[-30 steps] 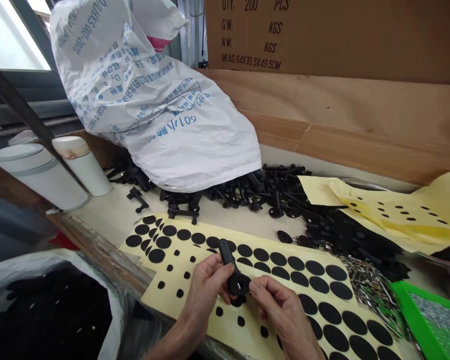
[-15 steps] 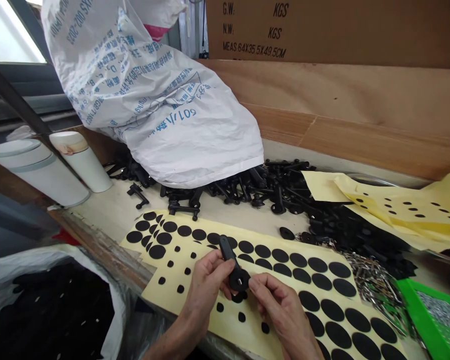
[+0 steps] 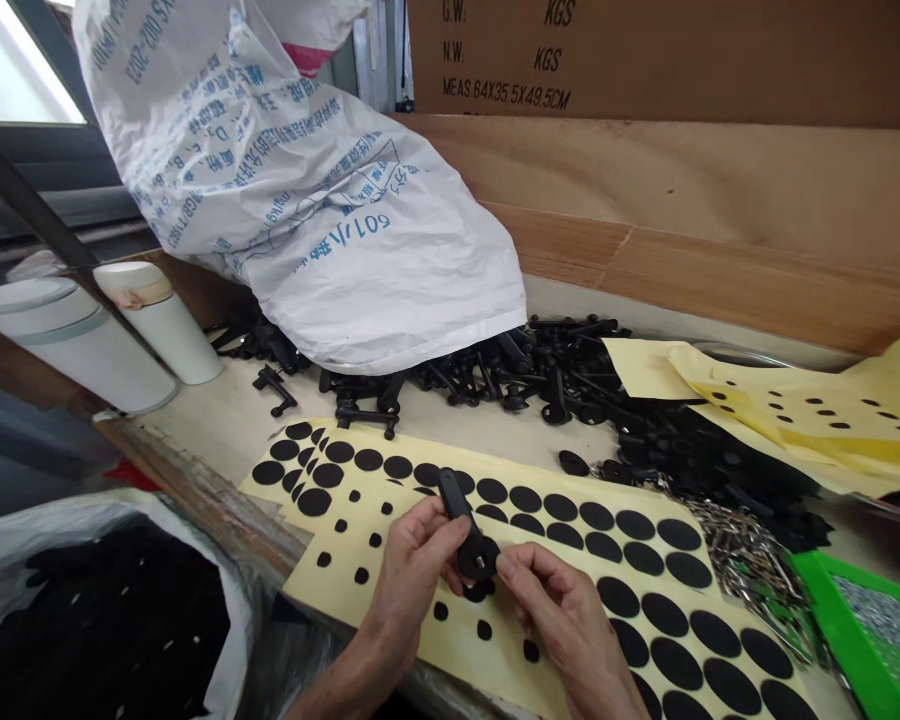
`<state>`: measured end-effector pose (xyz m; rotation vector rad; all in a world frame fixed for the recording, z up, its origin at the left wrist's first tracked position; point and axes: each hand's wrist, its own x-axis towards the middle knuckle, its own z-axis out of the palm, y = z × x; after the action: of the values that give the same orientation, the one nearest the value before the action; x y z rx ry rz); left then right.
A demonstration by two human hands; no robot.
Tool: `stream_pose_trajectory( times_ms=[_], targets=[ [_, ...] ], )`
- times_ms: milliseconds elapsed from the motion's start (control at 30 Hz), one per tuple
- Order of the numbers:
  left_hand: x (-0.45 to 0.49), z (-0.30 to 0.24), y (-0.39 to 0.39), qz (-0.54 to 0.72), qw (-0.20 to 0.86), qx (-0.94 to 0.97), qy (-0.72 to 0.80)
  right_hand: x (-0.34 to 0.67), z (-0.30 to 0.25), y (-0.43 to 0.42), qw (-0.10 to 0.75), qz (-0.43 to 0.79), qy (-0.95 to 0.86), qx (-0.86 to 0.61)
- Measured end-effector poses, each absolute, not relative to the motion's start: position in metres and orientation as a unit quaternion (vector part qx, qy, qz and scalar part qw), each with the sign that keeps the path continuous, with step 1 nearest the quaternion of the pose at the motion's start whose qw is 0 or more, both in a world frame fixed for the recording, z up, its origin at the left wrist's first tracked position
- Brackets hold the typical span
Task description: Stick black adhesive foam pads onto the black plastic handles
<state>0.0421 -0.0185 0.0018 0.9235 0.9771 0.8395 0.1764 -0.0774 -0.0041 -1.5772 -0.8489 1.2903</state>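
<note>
Above a yellow backing sheet dotted with black rubber discs, the hands sit close together on a black plastic stem with a round disc foot: left hand pinching the stem, right hand fingertips at the foot. Long axis points away from the body, tilted slightly left. Bare table lies beyond the sheet, before a heap of black plastic fittings.

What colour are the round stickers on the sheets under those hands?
The round stickers are black on pale yellow backing paper, best seen in the head view.
</note>
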Motion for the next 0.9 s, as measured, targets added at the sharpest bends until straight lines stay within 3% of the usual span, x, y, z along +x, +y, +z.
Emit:
stream_pose_trajectory(
  times_ms=[900],
  targets=[
    [0.042, 0.010, -0.021, 0.392, 0.703, 0.394, 0.443, 0.168, 0.001, -0.077, 0.469, 0.420, -0.395, -0.669]
  ],
)
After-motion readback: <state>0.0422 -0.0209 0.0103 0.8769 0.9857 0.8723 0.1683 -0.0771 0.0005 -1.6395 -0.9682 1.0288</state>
